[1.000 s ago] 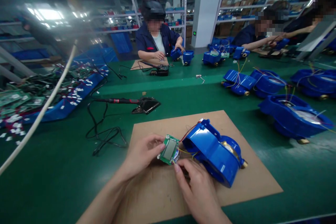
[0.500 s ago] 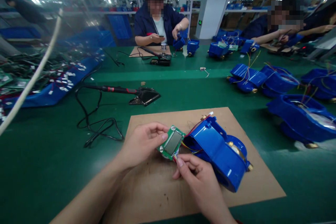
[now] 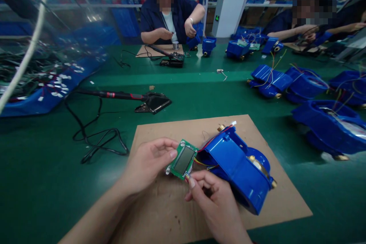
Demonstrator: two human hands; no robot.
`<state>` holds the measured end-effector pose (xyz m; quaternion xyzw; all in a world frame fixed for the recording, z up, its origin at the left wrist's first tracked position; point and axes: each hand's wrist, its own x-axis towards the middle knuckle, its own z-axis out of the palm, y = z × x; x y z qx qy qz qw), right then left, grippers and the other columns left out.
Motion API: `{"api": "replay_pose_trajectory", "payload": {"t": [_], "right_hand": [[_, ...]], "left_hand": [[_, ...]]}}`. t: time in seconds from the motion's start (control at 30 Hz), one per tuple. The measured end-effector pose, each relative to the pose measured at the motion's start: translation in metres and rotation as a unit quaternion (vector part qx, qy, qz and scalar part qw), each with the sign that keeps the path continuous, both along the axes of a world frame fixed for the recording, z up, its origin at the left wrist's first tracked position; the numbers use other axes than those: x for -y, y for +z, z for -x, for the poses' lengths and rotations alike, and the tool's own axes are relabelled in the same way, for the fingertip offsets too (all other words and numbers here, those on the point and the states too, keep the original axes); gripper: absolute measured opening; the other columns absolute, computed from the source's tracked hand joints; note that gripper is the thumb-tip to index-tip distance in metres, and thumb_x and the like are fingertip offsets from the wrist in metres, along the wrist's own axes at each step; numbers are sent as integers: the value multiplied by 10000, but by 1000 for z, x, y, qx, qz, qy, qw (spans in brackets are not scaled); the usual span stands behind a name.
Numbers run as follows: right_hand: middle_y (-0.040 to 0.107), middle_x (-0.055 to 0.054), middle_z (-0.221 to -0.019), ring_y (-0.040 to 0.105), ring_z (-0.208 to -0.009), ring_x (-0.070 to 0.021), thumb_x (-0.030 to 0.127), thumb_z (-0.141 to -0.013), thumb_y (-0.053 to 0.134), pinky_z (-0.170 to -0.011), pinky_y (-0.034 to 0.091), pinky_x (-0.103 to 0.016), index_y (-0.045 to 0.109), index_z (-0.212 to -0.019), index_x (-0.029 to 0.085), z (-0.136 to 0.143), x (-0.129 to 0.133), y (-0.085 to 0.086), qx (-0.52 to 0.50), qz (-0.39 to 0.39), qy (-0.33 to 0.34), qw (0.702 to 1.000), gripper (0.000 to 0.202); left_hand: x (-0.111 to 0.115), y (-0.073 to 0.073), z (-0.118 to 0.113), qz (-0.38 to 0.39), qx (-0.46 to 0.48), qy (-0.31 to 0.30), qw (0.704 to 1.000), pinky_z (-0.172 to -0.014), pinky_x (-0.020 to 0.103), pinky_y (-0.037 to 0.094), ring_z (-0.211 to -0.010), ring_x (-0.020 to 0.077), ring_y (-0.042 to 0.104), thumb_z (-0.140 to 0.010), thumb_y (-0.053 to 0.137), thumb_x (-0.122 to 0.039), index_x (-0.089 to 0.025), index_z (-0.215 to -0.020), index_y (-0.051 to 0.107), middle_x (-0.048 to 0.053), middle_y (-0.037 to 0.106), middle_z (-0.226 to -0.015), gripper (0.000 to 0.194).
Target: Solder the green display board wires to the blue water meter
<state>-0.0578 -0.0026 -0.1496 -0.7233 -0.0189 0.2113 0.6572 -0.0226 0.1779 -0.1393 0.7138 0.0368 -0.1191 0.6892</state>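
My left hand (image 3: 148, 164) pinches the left edge of a green circuit board (image 3: 176, 167) with a grey rectangular display (image 3: 184, 159). At the board's lower corner, the thumb and fingers of my right hand (image 3: 213, 196) are closed on thin coloured wires (image 3: 187, 178). More red, black and yellow wires run from the board's right side to a blue meter housing (image 3: 228, 152), which lies tilted on a cardboard sheet (image 3: 160, 213). Brass fittings show on the housing, and a small white connector (image 3: 233, 123) sticks out at its top.
A soldering iron (image 3: 122, 95) rests in a black holder (image 3: 156, 102), its cable looped on the green table (image 3: 194, 95). At left stands a blue bin (image 3: 57, 103) of circuit boards. Several blue housings (image 3: 331, 126) sit at right. Co-workers (image 3: 171, 19) sit across the table.
The board has shifted slightly left and down in the picture with both hands, as the view itself moved a little. My grip on board and wires stays the same.
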Motion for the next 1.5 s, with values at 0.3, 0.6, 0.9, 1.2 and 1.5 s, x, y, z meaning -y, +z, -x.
{"api": "replay_pose_trajectory", "payload": {"t": [0.3,0.6,0.9,1.2,1.5], "right_hand": [[623,-1,-626,569,-594,-119,354,-847,497,-535,411,-200,604,-828,176,1,0,-4,29,18,-5,999,208],[628,-17,-917,598,-793,-125,238,-858,449,-691,500,-196,536,-1095,235,13,3,-7,246,116,-40,962,253],[604,-76,-997,574,-917,-160,73,-810,480,-757,513,-259,508,-1124,168,23,9,-5,442,192,-36,875,329],[670,-25,-858,608,-791,-162,100,-713,628,-710,481,-273,606,-986,172,16,41,21,620,321,-135,703,283],[415,-87,-1317,360,-1216,-291,447,-777,544,-979,337,-512,350,-1300,154,-13,70,23,448,474,-85,753,630]], "left_hand": [[-2,-7,3,-4,-17,17,1000,-623,225,483,-719,149,605,-739,632,-363,-194,-926,599,54,659,-839,254],[-1,-8,5,2,-21,15,1000,-624,223,486,-706,147,605,-737,630,-385,-194,-932,605,52,661,-822,274],[-1,-8,8,4,-13,10,1000,-662,222,483,-743,142,597,-748,623,-382,-200,-955,596,46,650,-854,277],[-4,-9,8,-2,-13,-15,1000,-646,190,462,-718,104,573,-784,589,-381,-184,-1016,553,19,635,-827,307],[-3,-10,12,11,-7,-10,1000,-614,162,452,-695,80,565,-797,582,-363,-186,-1051,536,-4,630,-800,312]]}}
